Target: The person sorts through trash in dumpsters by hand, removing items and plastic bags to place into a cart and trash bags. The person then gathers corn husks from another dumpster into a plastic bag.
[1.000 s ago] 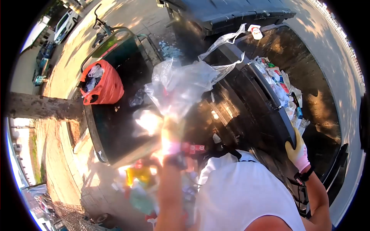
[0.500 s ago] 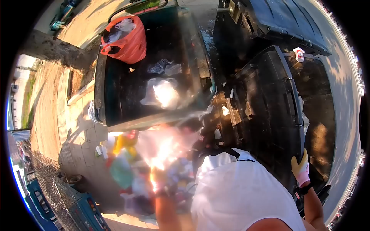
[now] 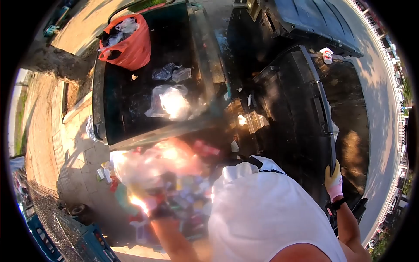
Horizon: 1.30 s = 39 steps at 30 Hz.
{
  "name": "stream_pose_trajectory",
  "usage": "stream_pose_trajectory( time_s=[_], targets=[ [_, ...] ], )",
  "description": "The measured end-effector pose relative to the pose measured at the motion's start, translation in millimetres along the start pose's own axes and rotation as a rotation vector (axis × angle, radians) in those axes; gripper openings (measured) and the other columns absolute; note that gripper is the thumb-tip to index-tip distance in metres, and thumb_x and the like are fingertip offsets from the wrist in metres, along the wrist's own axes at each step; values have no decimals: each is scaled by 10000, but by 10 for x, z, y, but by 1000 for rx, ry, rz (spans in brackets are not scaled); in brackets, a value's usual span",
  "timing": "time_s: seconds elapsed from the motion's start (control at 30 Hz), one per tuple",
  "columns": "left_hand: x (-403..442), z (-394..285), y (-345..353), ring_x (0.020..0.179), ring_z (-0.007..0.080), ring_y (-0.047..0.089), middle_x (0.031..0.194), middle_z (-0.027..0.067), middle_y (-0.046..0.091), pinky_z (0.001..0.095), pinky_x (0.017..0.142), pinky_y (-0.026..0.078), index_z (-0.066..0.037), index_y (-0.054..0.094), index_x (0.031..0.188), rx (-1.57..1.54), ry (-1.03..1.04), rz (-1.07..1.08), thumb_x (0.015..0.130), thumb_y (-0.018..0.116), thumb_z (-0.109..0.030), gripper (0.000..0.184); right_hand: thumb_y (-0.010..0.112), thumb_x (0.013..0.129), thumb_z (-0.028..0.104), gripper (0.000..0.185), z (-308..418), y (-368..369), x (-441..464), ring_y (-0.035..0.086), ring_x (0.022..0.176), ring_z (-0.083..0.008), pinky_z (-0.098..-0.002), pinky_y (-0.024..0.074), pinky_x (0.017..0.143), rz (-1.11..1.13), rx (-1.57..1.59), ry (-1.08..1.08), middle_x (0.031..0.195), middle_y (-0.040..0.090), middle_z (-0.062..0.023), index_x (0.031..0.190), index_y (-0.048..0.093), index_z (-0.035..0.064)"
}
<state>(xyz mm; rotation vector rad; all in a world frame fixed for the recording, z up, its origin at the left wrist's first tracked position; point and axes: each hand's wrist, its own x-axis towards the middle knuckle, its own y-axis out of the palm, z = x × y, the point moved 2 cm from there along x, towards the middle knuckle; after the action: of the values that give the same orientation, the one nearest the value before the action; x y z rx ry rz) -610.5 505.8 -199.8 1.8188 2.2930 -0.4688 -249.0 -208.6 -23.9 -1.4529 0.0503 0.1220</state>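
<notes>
My left hand (image 3: 150, 207), smeared by motion and glare, is over a heap of mixed rubbish (image 3: 183, 196). A pale, see-through plastic bag (image 3: 161, 159) lies or hangs just beyond it, also blurred. I cannot make out whether the fingers hold anything. Far to the right, my gloved right hand (image 3: 334, 181) is closed on the edge of a large black bin (image 3: 301, 100). The glove is yellow and pinkish white, with a dark band at the wrist.
Ahead is a dark metal cart bed (image 3: 135, 102) holding a red plastic bag (image 3: 135, 48) stuffed with rubbish and a clear bag (image 3: 170, 101). A white-and-red cup (image 3: 326, 55) sits at upper right. A tree trunk (image 3: 52, 61) stands left; another dark bin (image 3: 314, 22) is behind.
My left hand has moved left and nearer to me over the heap, and the pale bag has shifted left. The right hand keeps its hold. The whole view has shifted slightly.
</notes>
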Motion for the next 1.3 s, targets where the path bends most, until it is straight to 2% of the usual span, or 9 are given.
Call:
stream_pose_trajectory(
  time_s=[0.27, 0.37, 0.4, 0.53, 0.6, 0.77, 1.0, 1.13, 1.3],
  targets=[
    [-939, -1123, 950, 866, 229, 670, 977, 81, 743, 385, 846, 533, 24, 729, 1135, 184, 560, 264, 1029, 718, -223, 270, 609, 1040, 200, 495, -39, 38, 57, 604, 1272, -479, -484, 500, 1077, -35, -89, -26, 1387, 629, -294, 1477, 503, -4],
    [-1053, -1237, 1391, 873, 322, 684, 949, 156, 724, 418, 857, 545, 38, 716, 992, 414, 1019, 412, 982, 717, -133, 172, 646, 999, 212, 644, 136, -24, 62, 501, 1410, -447, -511, 394, 1188, -39, -217, -6, 1555, 506, -269, 1552, 421, -29],
    [-967, -1127, 1546, 883, 364, 685, 935, 174, 714, 431, 862, 549, 33, 711, 949, 540, 1258, 445, 966, 714, -106, 141, 645, 995, 196, 652, 409, -101, 122, 500, 1409, -454, -519, 395, 1186, -156, -257, -123, 1555, 506, -270, 1559, 411, -31],
    [-1158, -992, 2240, 951, 387, 696, 955, 175, 732, 480, 932, 542, -16, 717, 895, 520, 1378, 586, 883, 726, -71, 58, 657, 983, 167, 653, 1781, -331, 628, 494, 1418, -451, -547, 381, 1195, -384, -199, -561, 1571, 495, -257, 1557, 420, -34],
    [-1058, -561, 2566, 940, 367, 700, 952, 147, 745, 485, 916, 539, -49, 719, 859, 491, 1305, 682, 858, 724, -90, 41, 674, 975, 175, 649, 2289, -229, 947, 482, 1429, -437, -552, 348, 1214, -303, -95, -727, 1579, 489, -246, 1546, 441, -24],
    [-947, -70, 3020, 958, 299, 699, 947, 81, 753, 452, 879, 526, -85, 734, 876, 717, 1168, 692, 877, 713, -168, 85, 714, 971, 147, 583, 3358, 398, 1849, 578, 1339, -438, -482, 460, 1148, 11, 238, -987, 1505, 569, -241, 1494, 511, -8],
    [-834, 48, 3093, 1032, 271, 688, 988, 57, 753, 437, 917, 531, -81, 760, 920, 839, 954, 544, 871, 722, -148, 90, 776, 879, 230, 727, 5273, 1069, 2717, 533, 1359, -446, -521, 433, 1143, 310, 151, -1418, 1532, 520, -244, 1505, 481, 4],
    [-821, -82, 3124, 1034, 279, 665, 1010, 48, 741, 440, 933, 521, -71, 767, 936, 869, 890, 482, 874, 722, -151, 111, 798, 827, 411, 888, 6093, 1799, 2834, 396, 1496, -380, -578, 291, 1230, 472, -18, -1596, 1614, 434, -193, 1556, 433, 61],
    [-940, -145, 3136, 1122, 253, 642, 1058, 40, 730, 426, 1038, 484, -82, 772, 935, 832, 803, 485, 872, 708, -155, 116, 800, 822, 367, 878, 6663, 2353, 2495, 446, 1461, -376, -558, 302, 1225, 532, -9, -1837, 1563, 496, -207, 1552, 449, 27]
  ],
)
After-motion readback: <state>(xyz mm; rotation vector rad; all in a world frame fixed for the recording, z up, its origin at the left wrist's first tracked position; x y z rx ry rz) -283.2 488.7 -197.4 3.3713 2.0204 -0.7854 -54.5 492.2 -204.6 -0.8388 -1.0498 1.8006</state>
